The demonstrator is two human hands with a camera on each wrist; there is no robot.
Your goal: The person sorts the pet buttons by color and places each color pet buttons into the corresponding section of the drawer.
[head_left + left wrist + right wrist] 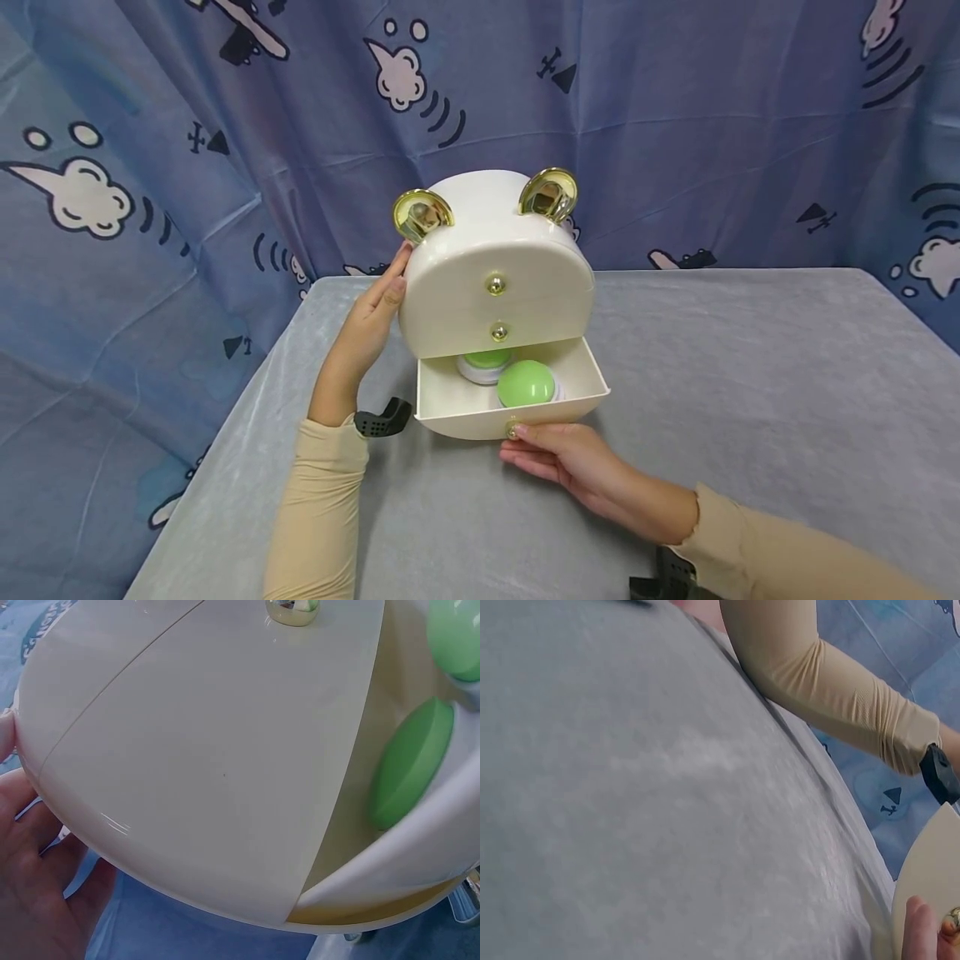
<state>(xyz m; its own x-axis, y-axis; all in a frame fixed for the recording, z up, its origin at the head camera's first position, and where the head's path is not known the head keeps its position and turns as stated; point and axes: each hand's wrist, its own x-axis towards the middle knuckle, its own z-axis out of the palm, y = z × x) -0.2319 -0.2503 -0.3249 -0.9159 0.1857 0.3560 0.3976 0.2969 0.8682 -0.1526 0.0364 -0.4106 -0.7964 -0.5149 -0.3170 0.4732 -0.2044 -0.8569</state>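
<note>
A white drawer box (442,308) with two gold ears stands on the table. Its bottom drawer (453,408) is pulled out toward me, while the two drawer fronts above it are closed. Inside lie two round objects with green tops and white bases, one (527,383) nearer the front and one (480,371) partly hidden under the box body. My left hand (367,321) rests along the box's left side, fingers extended; the left wrist view shows them against the curved edge. With thumb and fingers, my right hand (577,458) pinches the drawer's gold knob (513,431).
A grey cloth covers the table (750,400). Behind it and along the left hangs a blue patterned curtain (675,125). Dark wrist mounts (384,418) sit at both cuffs, the left one close to the drawer's left corner.
</note>
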